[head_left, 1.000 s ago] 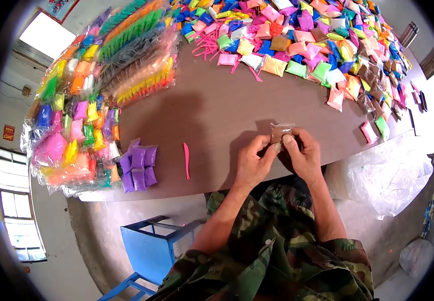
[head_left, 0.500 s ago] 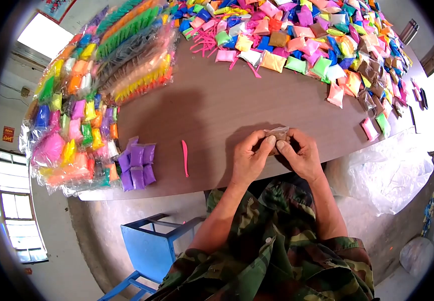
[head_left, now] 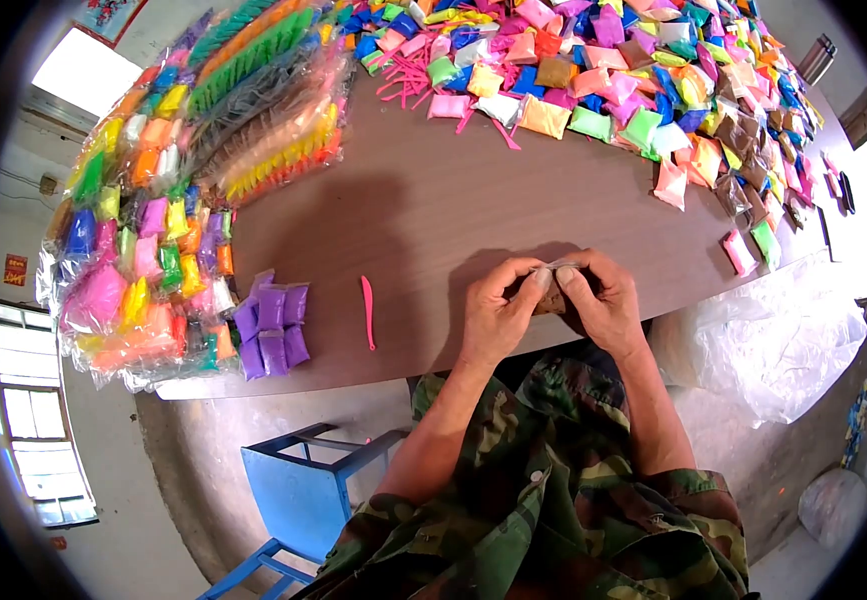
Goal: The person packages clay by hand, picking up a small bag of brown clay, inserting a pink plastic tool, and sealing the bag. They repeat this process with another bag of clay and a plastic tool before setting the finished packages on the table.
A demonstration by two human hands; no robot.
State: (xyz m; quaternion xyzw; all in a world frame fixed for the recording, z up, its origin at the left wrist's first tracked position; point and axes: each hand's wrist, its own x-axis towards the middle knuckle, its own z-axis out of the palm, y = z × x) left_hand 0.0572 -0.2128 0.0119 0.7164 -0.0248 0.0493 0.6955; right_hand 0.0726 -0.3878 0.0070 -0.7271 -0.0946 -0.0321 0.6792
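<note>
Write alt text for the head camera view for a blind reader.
The left hand and right hand pinch a small brown packet above a brown table. A pink stick and purple packets lie to their left; a heap of coloured packets covers the far side.

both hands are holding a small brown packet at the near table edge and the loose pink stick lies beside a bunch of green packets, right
Not quite. The head view shows purple packets beside the pink stick, not green ones. The rest holds: the left hand and the right hand both hold the small brown packet at the near edge of the table.
</note>
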